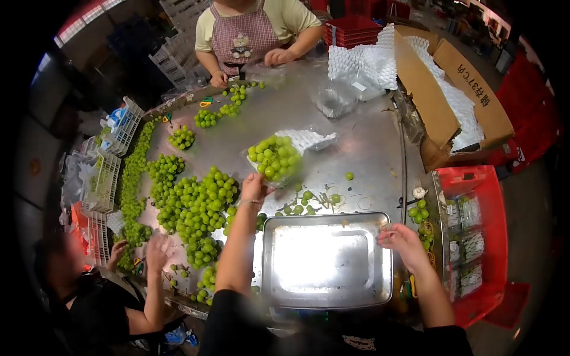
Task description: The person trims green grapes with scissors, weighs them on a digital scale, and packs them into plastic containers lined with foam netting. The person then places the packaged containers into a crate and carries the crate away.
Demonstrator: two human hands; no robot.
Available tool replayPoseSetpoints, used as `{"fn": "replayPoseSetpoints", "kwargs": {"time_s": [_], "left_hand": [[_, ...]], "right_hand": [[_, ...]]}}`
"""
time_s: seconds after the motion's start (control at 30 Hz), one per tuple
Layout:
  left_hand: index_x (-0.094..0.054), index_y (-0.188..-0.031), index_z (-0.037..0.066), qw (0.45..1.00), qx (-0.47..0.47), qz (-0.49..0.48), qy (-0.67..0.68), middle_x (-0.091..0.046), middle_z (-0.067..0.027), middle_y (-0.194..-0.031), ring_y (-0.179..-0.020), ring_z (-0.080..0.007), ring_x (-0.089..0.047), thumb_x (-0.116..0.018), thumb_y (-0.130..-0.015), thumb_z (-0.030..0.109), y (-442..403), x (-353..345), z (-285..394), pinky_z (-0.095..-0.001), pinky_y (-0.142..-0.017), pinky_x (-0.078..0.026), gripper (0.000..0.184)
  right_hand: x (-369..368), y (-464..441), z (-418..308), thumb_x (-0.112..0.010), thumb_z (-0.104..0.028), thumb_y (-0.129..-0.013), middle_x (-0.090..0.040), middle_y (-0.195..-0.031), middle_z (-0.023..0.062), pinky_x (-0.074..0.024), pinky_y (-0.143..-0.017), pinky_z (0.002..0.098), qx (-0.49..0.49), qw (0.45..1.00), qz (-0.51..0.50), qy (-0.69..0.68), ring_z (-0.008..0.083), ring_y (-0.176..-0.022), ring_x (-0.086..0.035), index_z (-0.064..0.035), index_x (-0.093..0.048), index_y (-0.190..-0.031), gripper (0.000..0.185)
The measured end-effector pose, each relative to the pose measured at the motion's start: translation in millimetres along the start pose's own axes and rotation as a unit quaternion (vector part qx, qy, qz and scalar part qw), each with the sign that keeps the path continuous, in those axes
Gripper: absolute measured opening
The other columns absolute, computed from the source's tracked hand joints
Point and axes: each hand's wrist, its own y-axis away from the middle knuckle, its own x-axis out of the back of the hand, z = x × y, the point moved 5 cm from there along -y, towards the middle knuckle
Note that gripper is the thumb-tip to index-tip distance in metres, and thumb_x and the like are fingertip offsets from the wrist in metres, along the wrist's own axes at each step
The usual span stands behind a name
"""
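One bunch of green grapes [274,155] is showing beyond the far left corner of the metal tray [326,267], in a clear wrapper [288,179], with white foam netting [310,140] lying just behind it. The left hand [254,188] appears to be pinching the wrapper's near edge, thumb and fingers drawn together; the right hand [402,240] is hovering by the tray's right rim, fingers loosely curled, and whether it is gripping anything is unclear. Holding the wrapper rather than the fruit is probably sparing the berries, so keeping that pinch light and supporting the bunch from below seems wise. Loose berries [306,194] are lying just beyond the tray, so keeping the wrapper clear of them is likely helping
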Motion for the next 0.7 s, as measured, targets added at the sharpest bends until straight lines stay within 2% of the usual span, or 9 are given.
{"fn": "replayPoseSetpoints", "kwargs": {"time_s": [0.03, 0.07, 0.17, 0.2, 0.3, 0.43, 0.53, 0.57, 0.7], "left_hand": [[-0.048, -0.071, 0.009, 0.997, -0.017, -0.004, 0.072, -0.054, -0.0048, -0.072, -0.066, -0.0171, -0.057, -0.05, -0.079, 0.005, 21.7, -12.3, 1.4, -0.0386, -0.068, -0.052, 0.009], [-0.043, -0.066, 0.013, 0.994, -0.06, 0.012, 0.087, -0.045, 0.0008, -0.059, -0.054, -0.0101, -0.048, -0.051, -0.079, 0.007, 47.2, -21.9, 1.8, -0.0286, -0.05, -0.046, 0.017], [-0.05, -0.077, 0.009, 0.993, -0.073, 0.022, 0.089, -0.047, 0.0024, -0.058, -0.056, -0.0097, -0.049, -0.052, -0.083, 0.009, 156.8, -56.5, 3.2, -0.0253, -0.051, -0.042, 0.007], [-0.051, -0.087, 0.009, 0.993, -0.059, 0.019, 0.096, -0.053, -0.0005, -0.072, -0.065, -0.0112, -0.052, -0.052, -0.084, 0.01, 182.4, -57.2, -17.0, -0.0263, -0.056, -0.044, 0.004], [-0.048, -0.096, 0.006, 0.987, 0.057, 0.019, 0.149, -0.054, -0.0046, -0.093, -0.079, -0.0145, -0.052, -0.049, -0.086, 0.015, 287.0, -77.3, -59.6, -0.0283, -0.067, -0.043, 0.013], [-0.045, -0.115, -0.002, 0.917, 0.31, -0.224, 0.111, -0.05, -0.0175, -0.114, -0.101, -0.0286, -0.052, -0.047, -0.087, 0.022, 389.8, -83.2, -72.8, -0.0378, -0.087, -0.044, 0.037], [-0.048, -0.111, -0.003, 0.982, 0.098, -0.163, -0.012, -0.052, -0.0175, -0.112, -0.099, -0.0265, -0.054, -0.047, -0.087, 0.024, 399.4, -32.8, -36.1, -0.0345, -0.082, -0.046, 0.036], [-0.049, -0.109, -0.003, 0.997, 0.006, -0.068, -0.032, -0.054, -0.0166, -0.109, -0.096, -0.024, -0.055, -0.048, -0.086, 0.024, 399.5, -17.4, -17.5, -0.0321, -0.078, -0.046, 0.035], [-0.049, -0.107, -0.002, 0.983, -0.14, 0.109, -0.035, -0.053, -0.0132, -0.11, -0.098, -0.0208, -0.053, -0.045, -0.087, 0.018, 406.4, 65.4, 2.4, -0.0297, -0.081, -0.044, 0.028]], "right_hand": [[-0.2, 5.8, 1.1, -0.043, -0.005, -0.085, -0.058, -0.092, 0.0102, -0.0452, -0.077, 0.0286, 0.003, 1.0, -0.002, -0.002, 0.0164, -0.086, -0.056, 0.0023, -0.051, -0.101, 0.019], [-2.9, 11.4, 2.9, -0.043, -0.004, -0.085, -0.058, -0.092, 0.0103, -0.0451, -0.077, 0.0286, 0.017, 1.0, -0.012, 0.003, 0.0162, -0.086, -0.056, 0.0026, -0.051, -0.102, 0.02], [-20.6, 26.1, 10.2, -0.043, -0.004, -0.085, -0.058, -0.093, 0.0105, -0.0448, -0.078, 0.0282, 0.02, 0.999, -0.035, 0.026, 0.016, -0.087, -0.056, 0.0033, -0.05, -0.104, 0.022], [-30.0, 30.5, 10.1, -0.043, -0.003, -0.085, -0.058, -0.094, 0.0106, -0.0446, -0.078, 0.028, 0.033, 0.998, -0.059, 0.018, 0.0161, -0.087, -0.056, 0.0035, -0.05, -0.104, 0.022], [-46.5, 44.1, 8.8, -0.042, -0.004, -0.086, -0.058, -0.095, 0.0103, -0.0441, -0.08, 0.0277, 0.048, 0.994, -0.098, -0.015, 0.0159, -0.089, -0.056, 0.0038, -0.049, -0.106, 0.023], [-32.3, 67.2, 10.2, -0.043, -0.006, -0.085, -0.058, -0.091, 0.0093, -0.0448, -0.076, 0.0271, 0.074, 0.996, -0.047, 0.015, 0.0155, -0.085, -0.056, 0.004, -0.049, -0.106, 0.024], [-0.7, 90.4, 13.2, -0.043, -0.007, -0.086, -0.058, -0.092, 0.0081, -0.0442, -0.073, 0.024, 0.084, 0.996, 0.004, 0.035, 0.0133, -0.083, -0.056, 0.002, -0.052, -0.104, 0.022], [11.7, 96.4, 16.5, -0.043, -0.008, -0.086, -0.059, -0.091, 0.0077, -0.0442, -0.072, 0.0236, 0.085, 0.995, 0.027, 0.043, 0.0127, -0.082, -0.056, 0.0017, -0.052, -0.104, 0.022], [54.7, 115.5, 44.0, -0.043, -0.009, -0.088, -0.06, -0.083, 0.0049, -0.0432, -0.065, 0.0206, 0.079, 0.981, 0.135, 0.118, 0.0094, -0.074, -0.056, 0.0014, -0.055, -0.1, 0.02]]}}
